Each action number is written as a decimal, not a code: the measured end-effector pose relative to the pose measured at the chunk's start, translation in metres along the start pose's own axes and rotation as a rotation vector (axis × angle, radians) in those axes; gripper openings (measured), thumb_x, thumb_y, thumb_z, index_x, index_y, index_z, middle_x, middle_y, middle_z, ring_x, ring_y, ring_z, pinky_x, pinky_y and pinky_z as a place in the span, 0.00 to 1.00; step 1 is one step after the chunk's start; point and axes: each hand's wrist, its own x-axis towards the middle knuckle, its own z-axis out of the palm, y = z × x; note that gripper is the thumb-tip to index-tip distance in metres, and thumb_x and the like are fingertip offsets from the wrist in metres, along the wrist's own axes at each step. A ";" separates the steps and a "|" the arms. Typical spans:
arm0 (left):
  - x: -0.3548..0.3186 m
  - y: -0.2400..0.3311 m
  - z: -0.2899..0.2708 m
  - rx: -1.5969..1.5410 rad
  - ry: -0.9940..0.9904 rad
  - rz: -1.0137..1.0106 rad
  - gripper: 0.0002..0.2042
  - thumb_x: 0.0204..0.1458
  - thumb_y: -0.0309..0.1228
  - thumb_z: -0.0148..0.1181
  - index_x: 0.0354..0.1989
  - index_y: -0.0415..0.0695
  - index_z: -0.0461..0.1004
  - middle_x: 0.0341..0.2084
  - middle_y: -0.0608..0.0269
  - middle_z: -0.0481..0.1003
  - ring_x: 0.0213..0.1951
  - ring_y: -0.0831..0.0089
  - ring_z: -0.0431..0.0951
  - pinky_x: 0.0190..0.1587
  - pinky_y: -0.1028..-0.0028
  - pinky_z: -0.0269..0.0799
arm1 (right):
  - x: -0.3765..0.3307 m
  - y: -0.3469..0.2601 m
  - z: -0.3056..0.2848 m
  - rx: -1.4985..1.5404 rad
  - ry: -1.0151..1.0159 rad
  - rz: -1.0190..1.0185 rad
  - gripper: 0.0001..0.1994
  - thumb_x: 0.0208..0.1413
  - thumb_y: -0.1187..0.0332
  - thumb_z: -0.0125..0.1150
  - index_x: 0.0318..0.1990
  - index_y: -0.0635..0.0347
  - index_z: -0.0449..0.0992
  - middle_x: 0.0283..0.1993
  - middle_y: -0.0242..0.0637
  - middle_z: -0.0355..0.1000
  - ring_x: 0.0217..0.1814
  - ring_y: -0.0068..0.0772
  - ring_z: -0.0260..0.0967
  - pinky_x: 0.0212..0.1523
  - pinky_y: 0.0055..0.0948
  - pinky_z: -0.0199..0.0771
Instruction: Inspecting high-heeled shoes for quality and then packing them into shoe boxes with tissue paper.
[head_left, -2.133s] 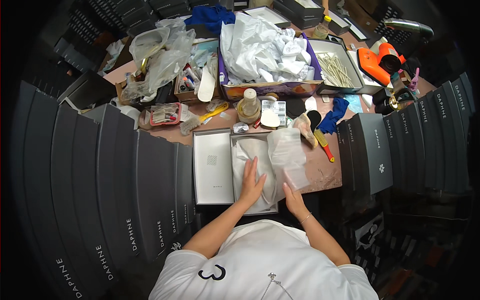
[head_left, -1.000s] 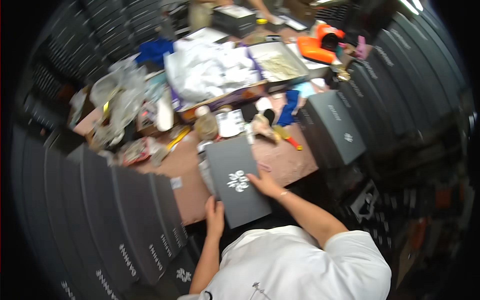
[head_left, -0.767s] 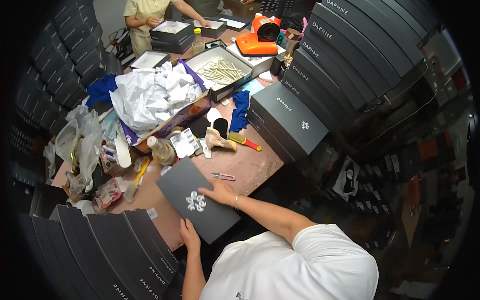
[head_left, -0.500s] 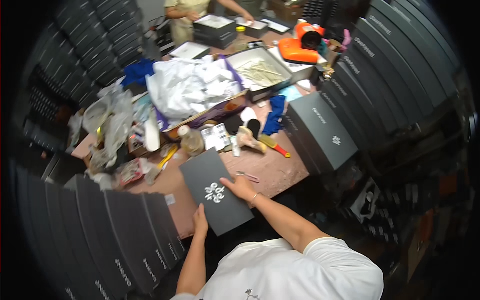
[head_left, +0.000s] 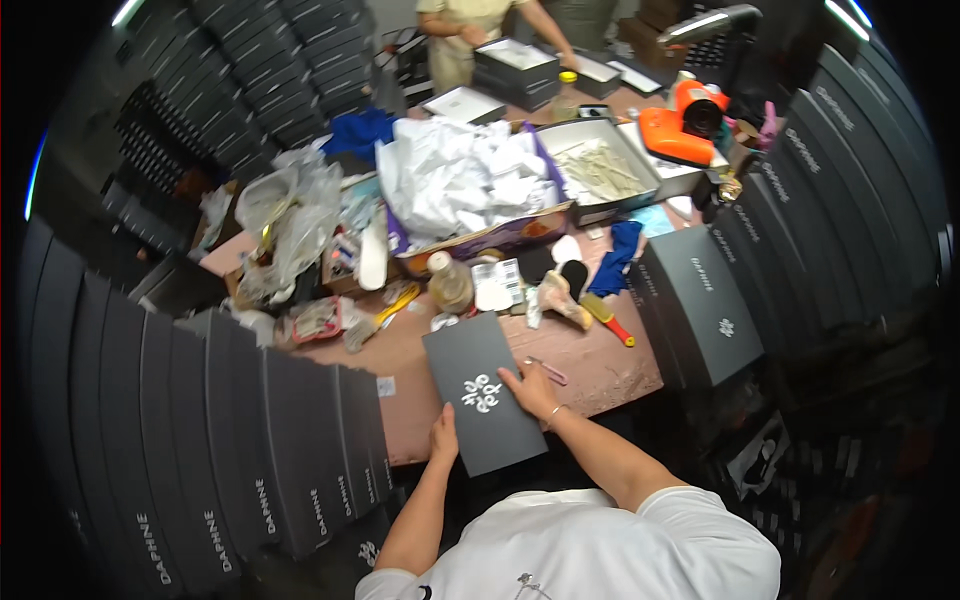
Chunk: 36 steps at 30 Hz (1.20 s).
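Observation:
A dark grey shoebox [head_left: 486, 350] with a white flower-like emblem lies tilted at the near edge of the pinkish table [head_left: 405, 345]; only its top shows well. On its lower left edge, my left hand [head_left: 443, 436] grips with the fingers mostly hidden. My right hand [head_left: 532, 390] holds the right edge, its thumb reaching onto the top. Close beside that hand is a slim pink-handled tool [head_left: 550, 373], partly covered. Beyond the box stand a cloudy bottle [head_left: 450, 285] and a small white printed card [head_left: 497, 285].
Stacked dark shoeboxes rise at left [head_left: 300, 430] and right [head_left: 705, 300]. A carton of white tissue paper [head_left: 470, 180], a red-handled brush [head_left: 608, 318], a blue cloth [head_left: 615, 258] and an orange blower-like device [head_left: 675, 135] crowd the table. Another person [head_left: 455, 50] handles boxes at the far side.
The whole view has shifted, so the table's contents sit farther right and mostly lower. Both hands keep their hold on the shoebox, which stays in about the same place on the table.

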 end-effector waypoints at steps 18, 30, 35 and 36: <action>-0.159 0.323 0.031 -0.319 -1.189 1.046 0.21 0.55 0.26 0.52 0.58 0.36 0.66 0.49 0.50 0.72 0.48 0.62 0.75 0.53 0.70 0.68 | -0.097 -0.076 -0.354 -0.690 0.370 0.093 0.33 0.53 0.46 0.57 0.63 0.52 0.63 0.66 0.55 0.55 0.71 0.53 0.48 0.66 0.53 0.48; -0.331 0.425 -0.059 -0.362 -2.001 1.009 0.26 0.61 0.46 0.47 0.54 0.33 0.69 0.40 0.48 0.76 0.44 0.60 0.77 0.49 0.69 0.69 | -0.104 -0.028 -0.303 -1.053 0.481 -0.031 0.39 0.49 0.64 0.64 0.68 0.44 0.51 0.70 0.45 0.48 0.73 0.51 0.42 0.69 0.56 0.40; -0.370 0.428 -0.068 -0.368 -2.149 0.726 0.22 0.60 0.41 0.53 0.51 0.32 0.70 0.36 0.46 0.77 0.41 0.61 0.77 0.44 0.71 0.71 | -0.104 -0.011 -0.302 -1.079 0.543 -0.011 0.35 0.52 0.66 0.60 0.68 0.43 0.54 0.70 0.44 0.50 0.73 0.51 0.43 0.69 0.55 0.40; -0.374 0.436 -0.069 -0.324 -2.151 0.774 0.22 0.59 0.41 0.53 0.50 0.32 0.70 0.35 0.46 0.77 0.40 0.61 0.78 0.43 0.71 0.71 | -0.107 -0.014 -0.302 -1.078 0.539 -0.012 0.34 0.52 0.66 0.60 0.67 0.44 0.55 0.69 0.44 0.51 0.72 0.51 0.44 0.69 0.55 0.40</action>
